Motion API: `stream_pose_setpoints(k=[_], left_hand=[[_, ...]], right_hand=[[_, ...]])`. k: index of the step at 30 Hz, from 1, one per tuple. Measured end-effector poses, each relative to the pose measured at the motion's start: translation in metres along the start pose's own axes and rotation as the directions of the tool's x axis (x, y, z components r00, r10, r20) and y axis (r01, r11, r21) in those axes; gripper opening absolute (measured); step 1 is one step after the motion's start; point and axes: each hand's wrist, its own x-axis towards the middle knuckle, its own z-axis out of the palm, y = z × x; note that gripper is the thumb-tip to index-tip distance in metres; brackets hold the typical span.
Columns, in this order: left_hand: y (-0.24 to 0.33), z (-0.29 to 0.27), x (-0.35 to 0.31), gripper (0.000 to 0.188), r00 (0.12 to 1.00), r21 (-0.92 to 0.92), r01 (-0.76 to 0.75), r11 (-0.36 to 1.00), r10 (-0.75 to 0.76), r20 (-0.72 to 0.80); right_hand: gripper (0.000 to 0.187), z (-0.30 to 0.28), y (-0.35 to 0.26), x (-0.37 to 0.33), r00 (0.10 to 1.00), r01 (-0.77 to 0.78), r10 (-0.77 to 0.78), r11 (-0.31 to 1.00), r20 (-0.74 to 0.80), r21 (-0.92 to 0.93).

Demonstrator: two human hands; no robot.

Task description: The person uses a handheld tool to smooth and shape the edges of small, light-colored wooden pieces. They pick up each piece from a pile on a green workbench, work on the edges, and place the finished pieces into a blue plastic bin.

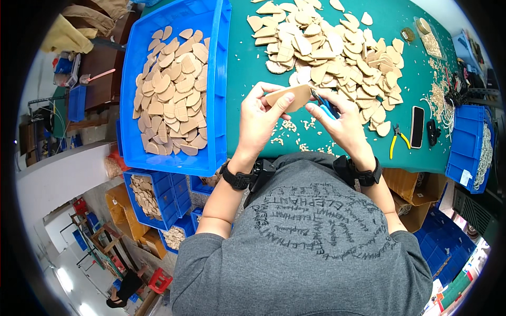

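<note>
In my left hand (261,113) is a flat tan piece (295,99) with rounded and straight edges, pinched between thumb and fingers. Blue-handled cutting pliers (328,109) are gripped in my right hand (342,120), their jaws at the right edge of that piece. Both hands are close together above the near side of the green table. Just beyond them lies a heap of similar tan pieces (337,52). Small pale scraps (303,139) are scattered on the table below my hands.
To the left stands a large blue bin (220,105) holding many tan pieces. On the right lie yellow-handled pliers (398,140), a phone (417,127) and a small black object (433,131). A blue crate (464,150) sits at the right edge; more blue crates (171,195) stand below left.
</note>
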Motion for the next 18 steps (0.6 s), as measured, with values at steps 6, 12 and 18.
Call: stream_pose_setpoints(k=[6, 12, 18], left_hand=[[0.001, 0.001, 0.0, 0.024, 0.999, 0.053, -0.033, 0.998, 0.034, -0.026], [0.003, 0.002, -0.001, 0.024, 0.996, 0.126, -0.06, 0.99, 0.067, -0.058], [0.002, 0.002, -0.001, 0.024, 0.996, 0.135, -0.058, 0.989, 0.067, -0.06]], right_hand=[[0.032, 0.001, -0.001, 0.003, 1.0, -0.005, 0.005, 1.0, -0.001, 0.028], [0.031, -0.001, -0.006, 0.004, 0.999, -0.033, 0.033, 0.999, 0.03, 0.009], [0.03, 0.0, -0.005, 0.005, 0.997, -0.072, 0.069, 0.995, 0.045, 0.074]])
